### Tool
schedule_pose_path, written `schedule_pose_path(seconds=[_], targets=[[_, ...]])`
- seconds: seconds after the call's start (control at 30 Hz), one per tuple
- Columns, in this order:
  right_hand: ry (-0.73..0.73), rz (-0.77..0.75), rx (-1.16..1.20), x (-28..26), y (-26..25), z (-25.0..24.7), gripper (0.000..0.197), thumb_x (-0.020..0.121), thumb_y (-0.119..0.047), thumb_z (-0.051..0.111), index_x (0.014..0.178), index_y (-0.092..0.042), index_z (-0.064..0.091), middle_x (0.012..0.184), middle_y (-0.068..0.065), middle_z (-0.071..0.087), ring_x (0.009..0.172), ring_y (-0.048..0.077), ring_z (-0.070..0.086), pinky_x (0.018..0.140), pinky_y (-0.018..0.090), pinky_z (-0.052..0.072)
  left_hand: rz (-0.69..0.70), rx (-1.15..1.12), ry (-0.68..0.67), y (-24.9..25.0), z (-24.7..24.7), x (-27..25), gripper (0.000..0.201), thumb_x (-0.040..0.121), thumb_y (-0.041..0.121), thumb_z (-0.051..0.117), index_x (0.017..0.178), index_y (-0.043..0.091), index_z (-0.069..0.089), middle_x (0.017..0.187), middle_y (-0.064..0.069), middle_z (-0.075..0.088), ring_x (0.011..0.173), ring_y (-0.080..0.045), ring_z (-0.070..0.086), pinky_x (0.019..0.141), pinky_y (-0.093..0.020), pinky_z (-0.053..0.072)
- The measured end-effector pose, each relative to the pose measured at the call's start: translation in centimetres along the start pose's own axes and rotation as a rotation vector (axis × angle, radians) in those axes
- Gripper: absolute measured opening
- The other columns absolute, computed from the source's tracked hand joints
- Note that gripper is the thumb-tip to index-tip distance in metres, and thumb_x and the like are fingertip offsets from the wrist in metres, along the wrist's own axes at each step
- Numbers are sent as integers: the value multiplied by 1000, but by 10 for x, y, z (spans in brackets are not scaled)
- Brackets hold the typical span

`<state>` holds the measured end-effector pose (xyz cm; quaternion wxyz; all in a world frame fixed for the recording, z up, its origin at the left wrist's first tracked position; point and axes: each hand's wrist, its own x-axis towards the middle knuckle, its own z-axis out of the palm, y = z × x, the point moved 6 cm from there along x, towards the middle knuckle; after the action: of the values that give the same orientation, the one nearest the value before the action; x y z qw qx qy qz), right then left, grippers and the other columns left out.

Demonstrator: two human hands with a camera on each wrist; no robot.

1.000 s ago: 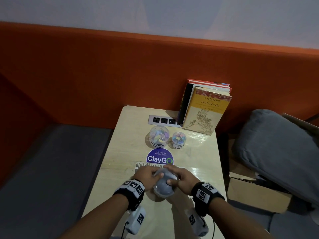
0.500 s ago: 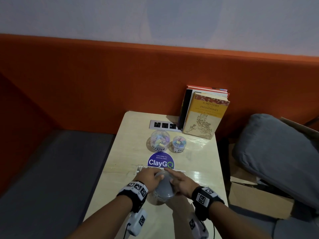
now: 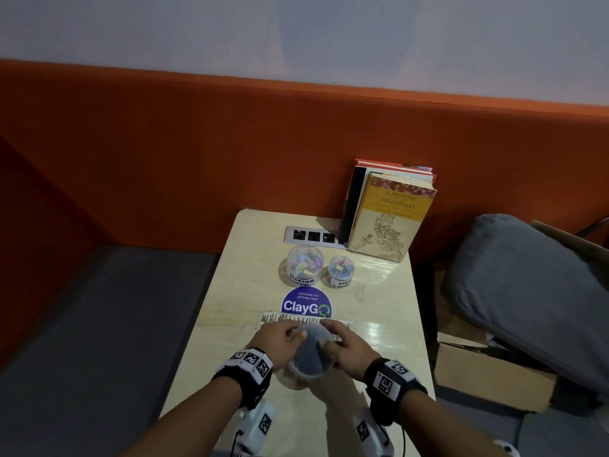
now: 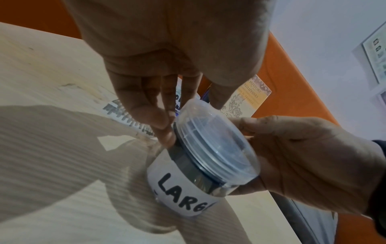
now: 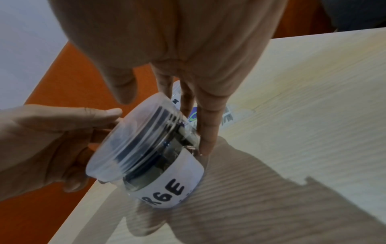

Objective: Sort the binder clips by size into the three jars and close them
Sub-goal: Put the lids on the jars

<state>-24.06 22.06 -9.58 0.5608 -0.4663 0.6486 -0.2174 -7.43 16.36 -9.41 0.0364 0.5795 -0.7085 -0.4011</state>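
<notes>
Jar marked LARGE (image 4: 183, 186), clear plastic, dark clips inside, held between both hands just above the near end of the table (image 3: 230, 291); tilted, so its axis from base to mouth leans up and away from the person. Lid (image 4: 215, 140), clear, seated on the mouth; whether it is turned fully home cannot be told.

Left hand (image 3: 278, 341): on the jar's left side, fingers (image 4: 160, 130) curled down against the rim where lid meets jar, thumb laid along the lid's edge.

Right hand (image 3: 349, 349): on the jar's right side, fingers (image 5: 205, 132) running down the far wall and pressing it, thumb resting near the lid's top edge.

Relation that matters: the jar lies dead centre between the two grips, both equally near, lid end up and forward. Judged as the closing step; one hand would need to steady the body while the other turns the lid about that leaning axis.

Medium jar (image 3: 304, 266) and small jar (image 3: 341, 272): farther up the table, side by side, lids on, coloured clips inside, well apart from the hands.

Also present: round blue sticker (image 3: 306, 305), books (image 3: 389, 216) standing at the far edge
</notes>
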Motion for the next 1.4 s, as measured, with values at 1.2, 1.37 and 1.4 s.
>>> schedule_pose_path(seconds=[1.2, 1.37, 1.4], targets=[[116, 45, -189, 99, -98, 30, 45, 96, -33, 57, 138, -20, 46, 109, -3, 59, 96, 13, 55, 79, 23, 42, -198, -180, 90, -67, -118, 69, 16, 96, 23, 57, 82, 21, 64, 74, -4, 68, 65, -19, 70, 69, -38, 61], [188, 58, -109, 132, -103, 34, 49, 90, -37, 64, 133, -16, 51, 109, -1, 65, 94, 20, 66, 87, 39, 56, -196, -172, 124, -66, -134, 91, 22, 97, 32, 57, 81, 20, 67, 70, -4, 70, 61, -19, 70, 69, -39, 61], [203, 61, -91, 138, -103, 35, 47, 89, -37, 65, 130, -17, 52, 106, -1, 66, 92, 19, 68, 86, 41, 57, -197, -149, 132, -65, -137, 95, 25, 98, 33, 57, 82, 17, 68, 70, -5, 70, 61, -19, 71, 68, -36, 61]])
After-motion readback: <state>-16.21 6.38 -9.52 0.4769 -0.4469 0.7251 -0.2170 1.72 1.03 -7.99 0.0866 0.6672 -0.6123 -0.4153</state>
